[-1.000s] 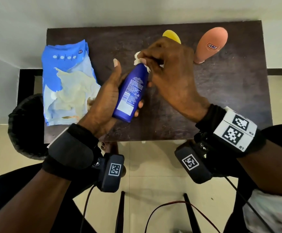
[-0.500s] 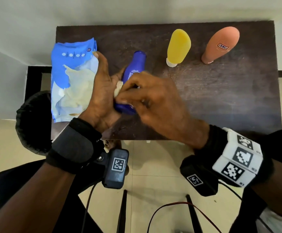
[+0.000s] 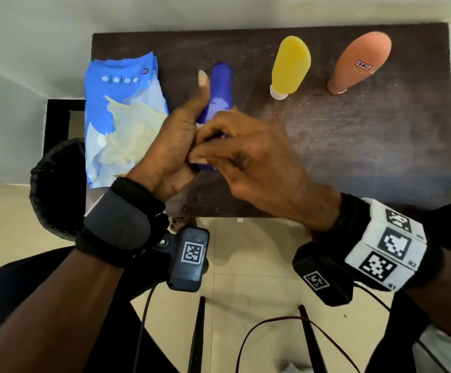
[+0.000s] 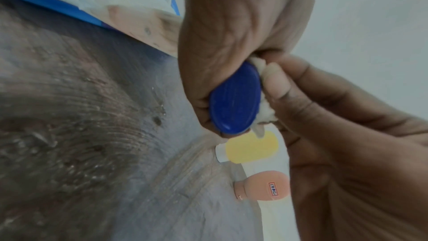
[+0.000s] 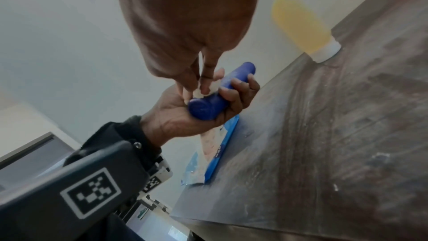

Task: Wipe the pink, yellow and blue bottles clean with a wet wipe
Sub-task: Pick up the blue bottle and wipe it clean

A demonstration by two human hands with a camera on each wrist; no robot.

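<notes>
My left hand (image 3: 175, 141) grips the blue bottle (image 3: 219, 87) above the table, fingers curled round its body and thumb up along its side. In the left wrist view the blue bottle's base (image 4: 235, 98) faces the camera. My right hand (image 3: 240, 157) pinches a small white wet wipe (image 4: 264, 105) against the lower part of the blue bottle (image 5: 215, 100). In the right wrist view the wet wipe (image 5: 201, 92) shows between the fingers. The yellow bottle (image 3: 290, 65) and the pink bottle (image 3: 360, 64) stand cap-down at the back right of the table.
A blue wet-wipe pack (image 3: 123, 117) lies open at the table's left side. The dark wooden table (image 3: 353, 146) is small, with its front edge just under my wrists. A black bin (image 3: 54, 189) stands off the table's left front corner. Cables hang below.
My right hand with the wipe went from the bottle's top down to its lower end. The left hand tilted the bottle, and its thumb now runs up along the side.
</notes>
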